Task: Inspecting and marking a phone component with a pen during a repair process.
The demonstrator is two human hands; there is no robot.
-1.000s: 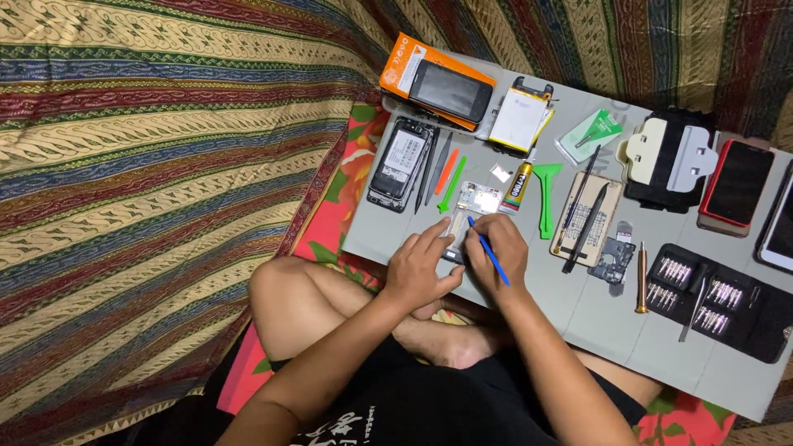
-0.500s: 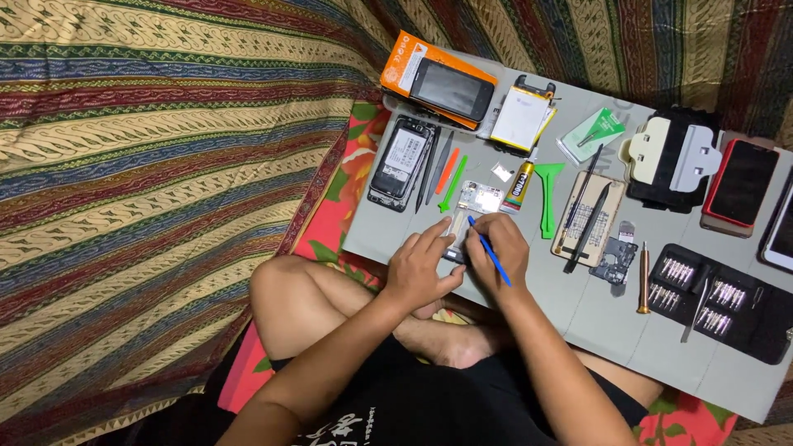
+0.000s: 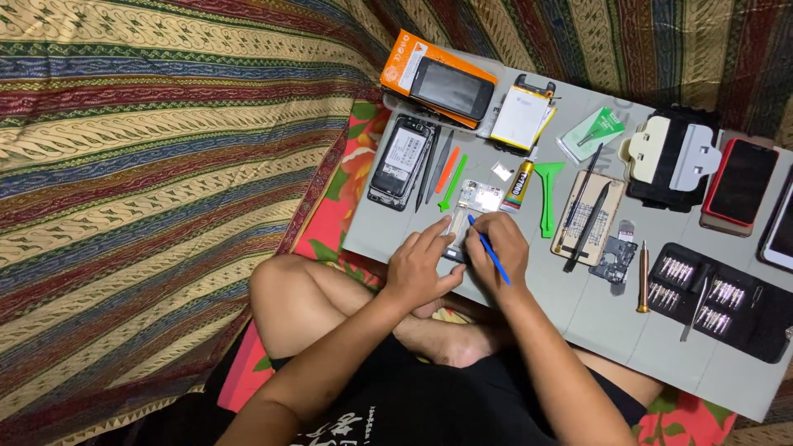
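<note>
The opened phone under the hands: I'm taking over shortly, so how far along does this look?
Done: the small opened phone lies with its insides exposed, and a white flat battery sits apart on the grey work mat. In hand: the left hand steadies the phone while the right hand works a blue thin pry tool at it. Left: it is not closed up.

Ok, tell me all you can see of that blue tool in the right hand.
The blue tool is a thin, straight stick, plastic by its look, held like a pen in the right hand. It slants, its upper tip down on the opened phone on the grey mat, its lower end jutting past the knuckles toward the wrist. The fingers cover its middle. Its tip shape is too small to tell.
</note>
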